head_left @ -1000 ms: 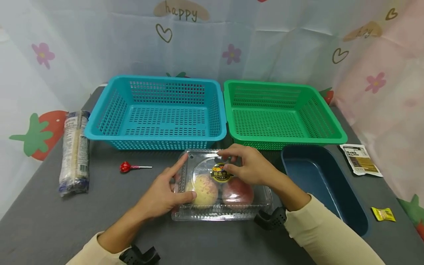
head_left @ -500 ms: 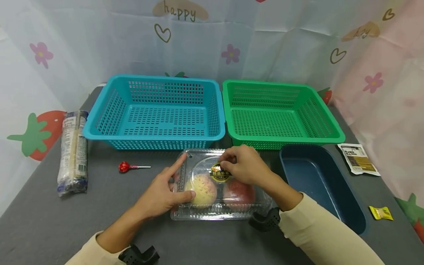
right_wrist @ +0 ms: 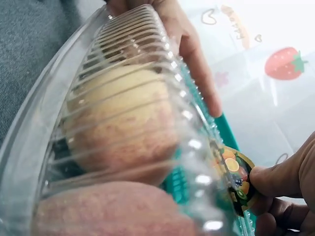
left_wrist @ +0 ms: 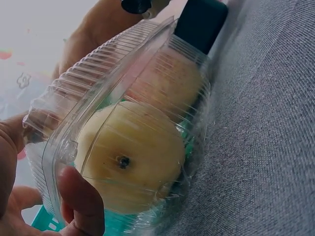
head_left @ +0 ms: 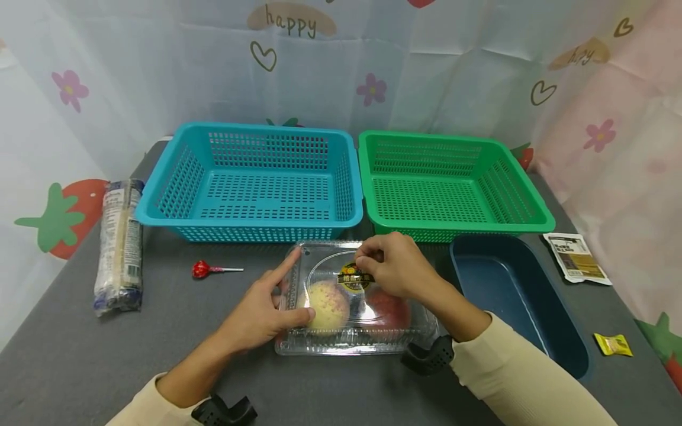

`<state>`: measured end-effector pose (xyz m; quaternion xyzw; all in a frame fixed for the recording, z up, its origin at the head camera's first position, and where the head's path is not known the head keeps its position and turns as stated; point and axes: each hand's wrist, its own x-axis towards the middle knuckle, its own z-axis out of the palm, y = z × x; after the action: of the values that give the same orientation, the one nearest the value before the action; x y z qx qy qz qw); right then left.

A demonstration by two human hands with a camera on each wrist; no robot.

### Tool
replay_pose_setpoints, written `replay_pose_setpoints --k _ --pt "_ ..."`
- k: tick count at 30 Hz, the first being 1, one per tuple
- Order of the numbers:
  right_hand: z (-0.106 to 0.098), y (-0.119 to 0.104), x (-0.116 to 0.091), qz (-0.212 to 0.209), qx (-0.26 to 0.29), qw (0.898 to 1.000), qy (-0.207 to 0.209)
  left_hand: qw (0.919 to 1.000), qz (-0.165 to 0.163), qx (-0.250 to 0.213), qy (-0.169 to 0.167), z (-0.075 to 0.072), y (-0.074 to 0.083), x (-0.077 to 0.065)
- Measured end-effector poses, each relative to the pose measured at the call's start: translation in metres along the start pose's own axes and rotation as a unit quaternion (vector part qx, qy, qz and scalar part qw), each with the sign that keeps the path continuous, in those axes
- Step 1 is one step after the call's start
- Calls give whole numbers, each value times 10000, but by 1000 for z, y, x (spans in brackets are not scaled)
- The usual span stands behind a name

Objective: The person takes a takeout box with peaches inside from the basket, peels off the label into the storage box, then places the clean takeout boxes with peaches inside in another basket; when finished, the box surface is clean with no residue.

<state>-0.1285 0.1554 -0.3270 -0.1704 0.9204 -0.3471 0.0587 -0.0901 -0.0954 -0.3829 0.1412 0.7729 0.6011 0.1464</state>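
A clear plastic fruit box [head_left: 341, 346] lies in front of me with two apples inside, a yellowish one [head_left: 329, 305] and a redder one [head_left: 391, 310]. My left hand [head_left: 263, 310] grips the box's left end, thumb over the lid's front part and index finger along the far left corner. A round black-and-gold fruit sticker [head_left: 351, 281] is on the lid. My right hand [head_left: 402, 266] pinches the sticker's edge between thumb and curled fingers; in the right wrist view the sticker [right_wrist: 234, 169] shows right at the thumb tip.
Behind the box stand a blue basket [head_left: 250, 222] and a green basket [head_left: 463, 228]. A dark blue tray [head_left: 511, 284] is to the right, with a white-and-brown packet [head_left: 578, 257] and yellow wrapped candy [head_left: 613, 344] beyond. Leftward lie a red lollipop [head_left: 201, 270] and a long wrapped pack [head_left: 119, 248].
My right hand's fingers, earlier spread over the lid's far edge and sticker, have drawn together and curled at the sticker's upper right edge. The left hand and box hold their place.
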Motion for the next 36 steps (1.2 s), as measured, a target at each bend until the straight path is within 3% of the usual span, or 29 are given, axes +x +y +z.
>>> replay_pose_setpoints --k 20,28,36 --pt "-16 -12 -15 -222 442 9985 220 9998 -49 -182 -67 1 1 -2" --pt "-32 -3 -19 -172 821 9964 -74 9997 21 -217 -96 0 1 -2" --pt "-51 6 -25 -164 1494 9878 -406 9998 -15 -188 -70 1 2 -2"
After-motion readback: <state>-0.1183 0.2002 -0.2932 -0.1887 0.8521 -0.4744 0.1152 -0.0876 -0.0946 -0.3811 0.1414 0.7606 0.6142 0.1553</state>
